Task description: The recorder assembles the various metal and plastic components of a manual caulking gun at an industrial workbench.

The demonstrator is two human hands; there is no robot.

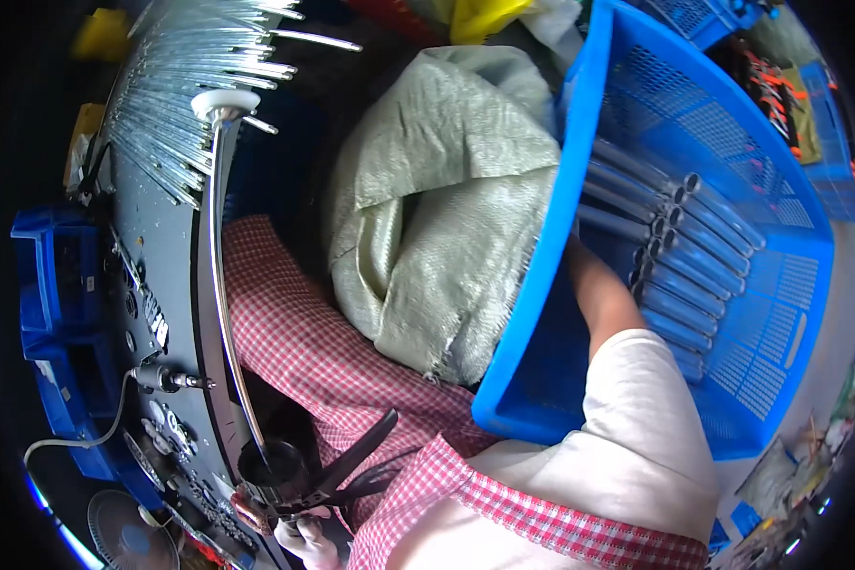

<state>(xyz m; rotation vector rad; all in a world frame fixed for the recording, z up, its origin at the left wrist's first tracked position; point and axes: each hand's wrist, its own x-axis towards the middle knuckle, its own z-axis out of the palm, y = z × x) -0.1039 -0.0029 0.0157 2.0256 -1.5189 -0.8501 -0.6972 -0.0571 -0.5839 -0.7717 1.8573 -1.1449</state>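
Observation:
My right forearm [602, 296], below a white sleeve, reaches down into a large blue plastic basket [530, 313]. The hand at its end is hidden behind the near rim, close to the clear tubes [698, 256] with ring-shaped ends stacked there. At the lower left a pale, glove-like shape [306, 543], possibly my left hand, is beside a black fitting with levers [285, 480]; its fingers cannot be made out. Out of this fitting rises a long shiny metal tube [220, 247], topped by a white round cap [226, 103].
A worktable [166, 256] along the left bears a pile of metal rods [185, 90], small loose parts and a corded power tool [161, 378]. Blue bins [62, 285] line its far side. A woven sack [446, 209] stands against the basket. A fan [131, 537] is at the lower left.

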